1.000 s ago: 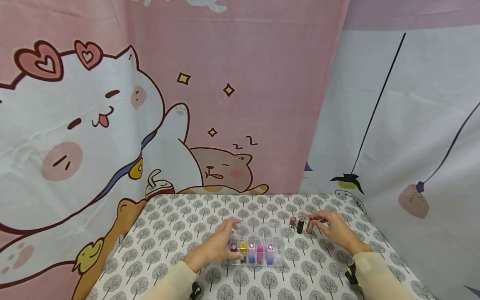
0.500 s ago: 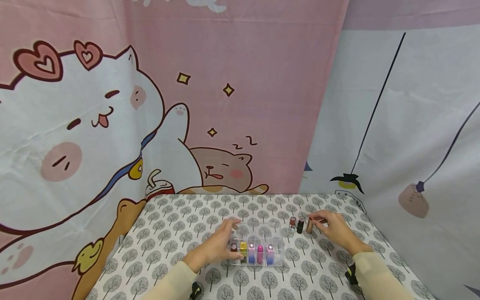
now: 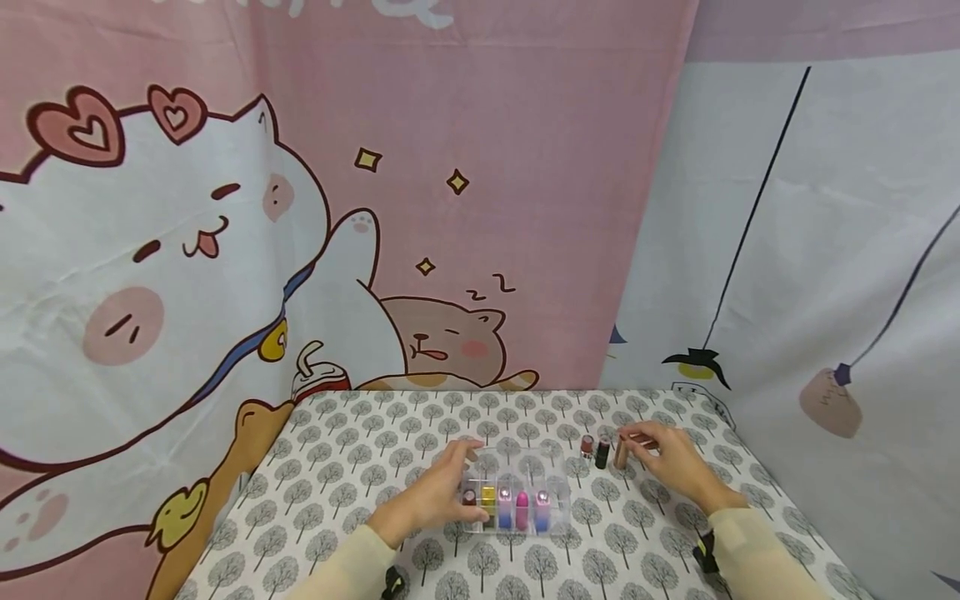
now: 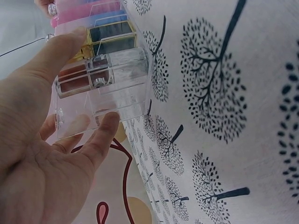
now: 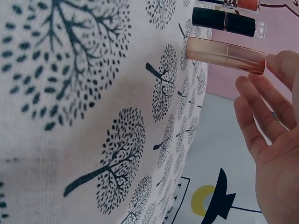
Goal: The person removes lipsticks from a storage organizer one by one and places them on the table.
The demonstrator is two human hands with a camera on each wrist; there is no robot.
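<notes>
Five lipsticks [image 3: 522, 510] sit in the case [image 3: 564, 496] left hand [image 3: 431, 493] grips, three uncased: tan tube [image 5: 222, 54] pinched by right hand [image 3: 669, 460], black tube [image 5: 224, 22] and red tube [image 3: 587, 445] just left.

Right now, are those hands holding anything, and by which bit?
The left fingers grip the clear box by its left end, and the right fingers pinch the upright gold tube near its top.
</notes>
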